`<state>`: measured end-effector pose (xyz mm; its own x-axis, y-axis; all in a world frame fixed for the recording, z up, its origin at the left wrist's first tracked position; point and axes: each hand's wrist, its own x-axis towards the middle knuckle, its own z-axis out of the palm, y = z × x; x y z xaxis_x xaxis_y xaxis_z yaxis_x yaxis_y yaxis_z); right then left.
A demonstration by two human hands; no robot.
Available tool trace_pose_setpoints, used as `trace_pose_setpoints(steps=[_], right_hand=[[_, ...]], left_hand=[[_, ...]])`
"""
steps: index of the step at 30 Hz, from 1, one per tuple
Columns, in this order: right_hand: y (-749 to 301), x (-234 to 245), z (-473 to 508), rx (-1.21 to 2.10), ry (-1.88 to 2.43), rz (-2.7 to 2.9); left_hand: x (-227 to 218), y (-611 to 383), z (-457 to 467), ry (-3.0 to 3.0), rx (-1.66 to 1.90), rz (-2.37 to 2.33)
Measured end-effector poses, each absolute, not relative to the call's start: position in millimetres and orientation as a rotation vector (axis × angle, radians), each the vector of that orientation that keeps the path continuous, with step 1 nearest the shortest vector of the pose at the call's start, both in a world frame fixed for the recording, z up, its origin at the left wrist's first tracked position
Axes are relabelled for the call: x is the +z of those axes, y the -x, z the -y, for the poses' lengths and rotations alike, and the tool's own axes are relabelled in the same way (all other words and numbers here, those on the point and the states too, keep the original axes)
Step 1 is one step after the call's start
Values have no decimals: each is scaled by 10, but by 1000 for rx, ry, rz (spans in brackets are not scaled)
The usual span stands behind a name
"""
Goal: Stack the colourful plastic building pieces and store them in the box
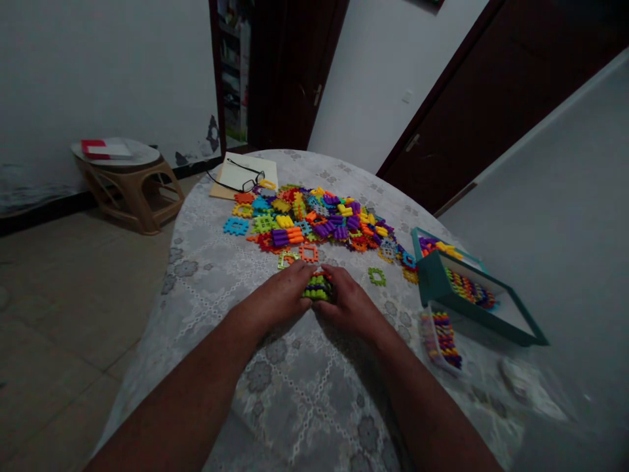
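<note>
Both my hands meet over a small stack of interlocking plastic pieces point(317, 287), green, purple and yellow, resting on the table. My left hand point(287, 288) curls round its left side and my right hand point(346, 298) grips its right side. Just beyond lies a spread pile of colourful plastic building pieces point(314, 219). Loose square frames lie close by: an orange one point(308, 252), a green one point(377, 276) and another green one point(286, 259).
The table wears a patterned lace cloth point(206, 288). A teal box point(472, 292) with pieces stands at the right, a clear tray of pieces point(441, 334) in front of it. Glasses point(246, 178) lie on a notebook at the far edge. A low stool point(130, 180) stands on the floor left.
</note>
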<state>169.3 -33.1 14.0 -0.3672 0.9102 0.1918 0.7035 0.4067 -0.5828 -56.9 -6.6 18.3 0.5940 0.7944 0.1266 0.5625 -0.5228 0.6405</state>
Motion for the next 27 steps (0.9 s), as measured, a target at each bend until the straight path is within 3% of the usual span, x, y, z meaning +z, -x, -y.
trace_pose_setpoints(steps=[11,27], right_hand=[[-1745,150,337,546,1402,2163],[-1649,183,201,511,1476,2278]], left_hand=[[114,528,-34,-2246,725,-1297],[169,509,-63,-2259,669,-1257]])
